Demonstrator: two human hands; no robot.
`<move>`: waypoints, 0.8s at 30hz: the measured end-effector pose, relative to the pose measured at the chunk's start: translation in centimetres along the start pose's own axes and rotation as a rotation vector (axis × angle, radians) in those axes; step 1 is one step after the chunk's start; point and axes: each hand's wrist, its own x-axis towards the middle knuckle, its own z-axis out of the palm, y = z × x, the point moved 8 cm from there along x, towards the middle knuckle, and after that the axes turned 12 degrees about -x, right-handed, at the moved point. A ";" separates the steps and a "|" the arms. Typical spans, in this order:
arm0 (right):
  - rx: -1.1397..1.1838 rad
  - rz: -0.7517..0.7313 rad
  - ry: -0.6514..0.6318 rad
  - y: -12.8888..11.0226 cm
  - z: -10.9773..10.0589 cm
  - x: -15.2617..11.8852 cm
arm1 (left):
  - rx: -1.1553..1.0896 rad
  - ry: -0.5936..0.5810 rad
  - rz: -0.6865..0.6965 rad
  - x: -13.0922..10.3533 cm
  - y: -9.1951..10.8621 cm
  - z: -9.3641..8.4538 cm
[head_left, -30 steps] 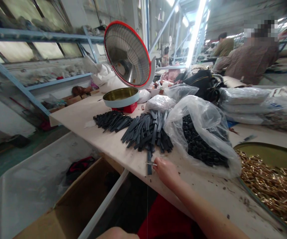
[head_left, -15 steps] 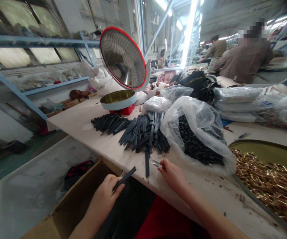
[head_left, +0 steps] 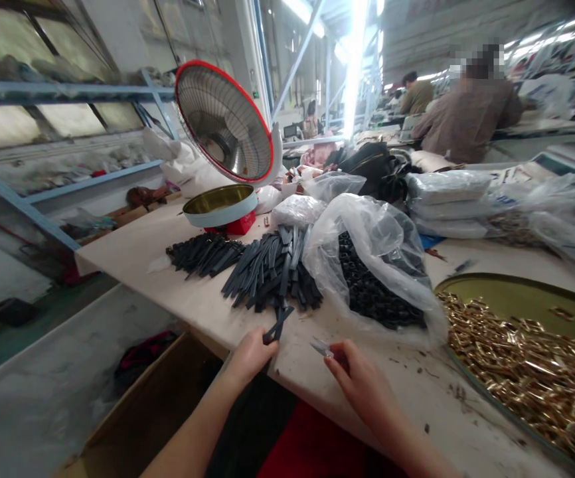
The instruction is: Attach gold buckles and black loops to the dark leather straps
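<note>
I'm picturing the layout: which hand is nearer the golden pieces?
Right. The right hand is left of the golden pieces; the left hand is farther left, holding a dark strip.

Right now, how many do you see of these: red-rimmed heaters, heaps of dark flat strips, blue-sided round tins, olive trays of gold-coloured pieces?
Red-rimmed heater: 1
Left heap and right heap of dark flat strips: 2
Blue-sided round tin: 1
Olive tray of gold-coloured pieces: 1
Total: 5

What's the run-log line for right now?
left hand: holding dark strap | right hand: holding thread snips | on table: strap piles, tray of gold-coloured metal fittings
</note>
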 end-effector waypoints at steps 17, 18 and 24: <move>0.099 -0.158 -0.086 -2.1 -1.2 -2.9 | -1.012 -0.298 -0.134 -10.1 3.9 3.2; 0.114 -0.151 -0.086 -2.1 -1.3 -3.0 | -1.016 -0.318 -0.131 -10.2 4.1 3.4; 0.191 -0.161 -0.099 -2.2 -1.5 -3.4 | -1.046 -0.381 -0.131 -10.9 4.4 3.8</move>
